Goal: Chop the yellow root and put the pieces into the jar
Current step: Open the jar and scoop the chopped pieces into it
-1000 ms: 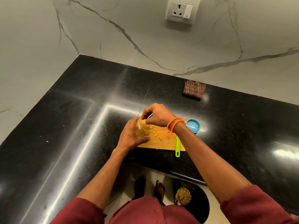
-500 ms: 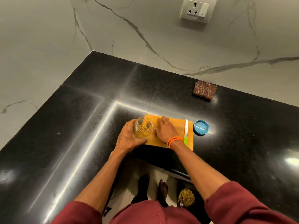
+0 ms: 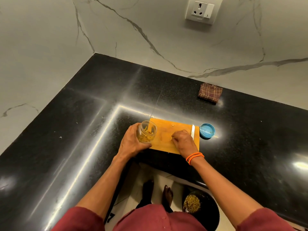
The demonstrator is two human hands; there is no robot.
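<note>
— Where was the jar when you looked over?

— At the left end of the cutting board, tilted with its open mouth toward the board. The left hand was wrapped around its outer side, fingers curled under it. Yellow chopped pieces filled the lower part of the glass.

— And the other hand?

— The right hand rested on the board's right half, fingers bunched together. There was a pale fleck at the fingertips, but I couldn't tell whether they pinched it or only touched it. The two hands were apart, bare board between them.

— The knife?

— Only the pale blade showed, lying along the board's right edge; the hand hid the handle. One tiny scrap lay near the board's far edge, too small to make out.

— Anything else around?

— A blue lid just right of the board, a checked cloth well beyond it by the wall, and a dark bin on the floor below, its rim partly cut off by the black counter.
</note>
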